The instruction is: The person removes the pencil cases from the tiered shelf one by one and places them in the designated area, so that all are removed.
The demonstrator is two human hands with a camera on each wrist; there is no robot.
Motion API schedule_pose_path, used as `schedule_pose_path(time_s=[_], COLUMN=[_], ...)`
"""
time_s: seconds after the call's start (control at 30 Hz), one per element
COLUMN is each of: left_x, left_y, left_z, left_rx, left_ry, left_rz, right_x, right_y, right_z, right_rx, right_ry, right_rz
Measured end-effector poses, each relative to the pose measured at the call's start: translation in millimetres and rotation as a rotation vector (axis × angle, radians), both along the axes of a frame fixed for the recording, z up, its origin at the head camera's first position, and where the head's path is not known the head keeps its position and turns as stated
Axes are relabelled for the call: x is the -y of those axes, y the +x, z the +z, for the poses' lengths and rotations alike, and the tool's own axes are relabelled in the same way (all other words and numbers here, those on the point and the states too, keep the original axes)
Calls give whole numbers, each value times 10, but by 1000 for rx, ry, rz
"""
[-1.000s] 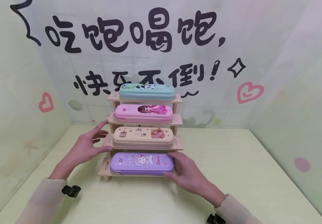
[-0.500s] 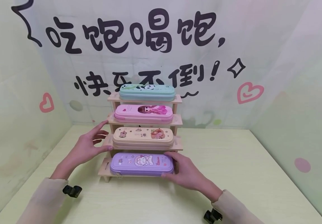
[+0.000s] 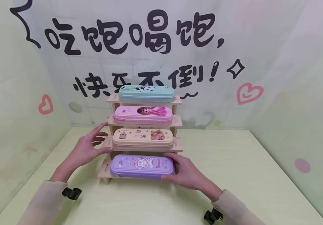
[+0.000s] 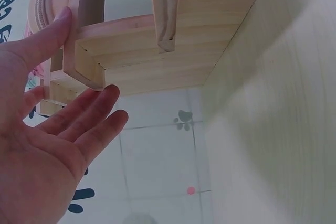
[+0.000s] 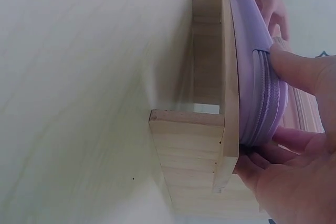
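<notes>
Purple rounded zip case (image 3: 142,166): right hand (image 3: 188,173) gripping its right end. Left hand (image 3: 86,148), fingers extended, touching pale tiered wooden stand (image 3: 104,169).

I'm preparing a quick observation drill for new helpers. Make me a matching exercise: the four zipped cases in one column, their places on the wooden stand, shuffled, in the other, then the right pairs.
Cases
1. Purple case
2. Mint green case
3. Cream case
4. Pink case

Places
A. Second shelf from the top
B. Bottom shelf, gripped by the right hand
C. Top shelf
D. Third shelf from the top

Pairs: 1-B; 2-C; 3-D; 4-A
</notes>
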State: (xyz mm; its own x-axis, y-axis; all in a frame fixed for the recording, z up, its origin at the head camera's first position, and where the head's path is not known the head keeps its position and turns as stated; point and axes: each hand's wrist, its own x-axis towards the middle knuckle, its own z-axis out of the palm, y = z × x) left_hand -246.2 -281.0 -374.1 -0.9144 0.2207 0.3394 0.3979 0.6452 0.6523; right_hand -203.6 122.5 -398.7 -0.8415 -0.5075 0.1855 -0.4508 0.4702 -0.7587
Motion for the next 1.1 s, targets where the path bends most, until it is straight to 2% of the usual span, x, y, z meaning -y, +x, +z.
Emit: schedule_pose_path(time_s=[0.57,1.1], left_x=[-5,5], left_y=[13,-1], left_z=[5,9], left_rx=[5,11], left_ry=[-7,-7], left_rz=[6,8], right_x=[-32,-234], right_y=[-17,88], right_z=[17,30], right_rx=[-26,14], right_ry=[99,35], right_rz=[-5,-93])
